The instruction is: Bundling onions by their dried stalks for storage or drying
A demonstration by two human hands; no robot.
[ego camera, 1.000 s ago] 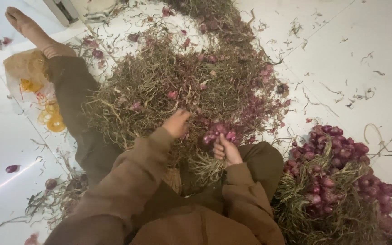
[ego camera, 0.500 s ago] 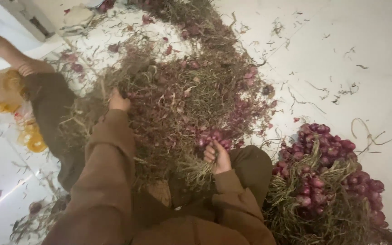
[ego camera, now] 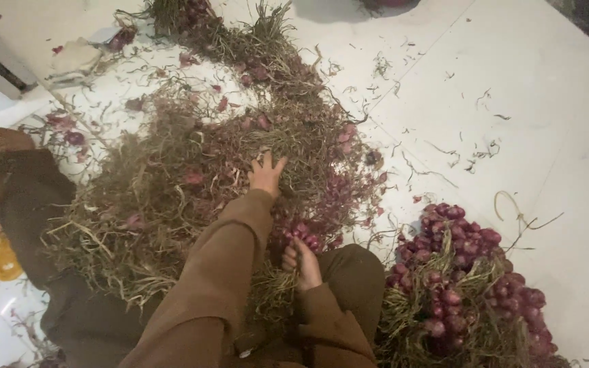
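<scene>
The left hand is now reaching farther, fingers spread on the tangled heap of dry brown stalks; the right hand is still gripping a near bunch of small purple shallots.

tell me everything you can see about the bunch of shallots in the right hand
The bunch of shallots is a small cluster of purple-red bulbs on dry, straw-coloured stalks. The right hand grips it just below the bulbs, bulbs pointing up and away from the person, stalks trailing down over the lap. It sits at the near edge of the big loose pile of shallots and dried tops, touching it.
</scene>
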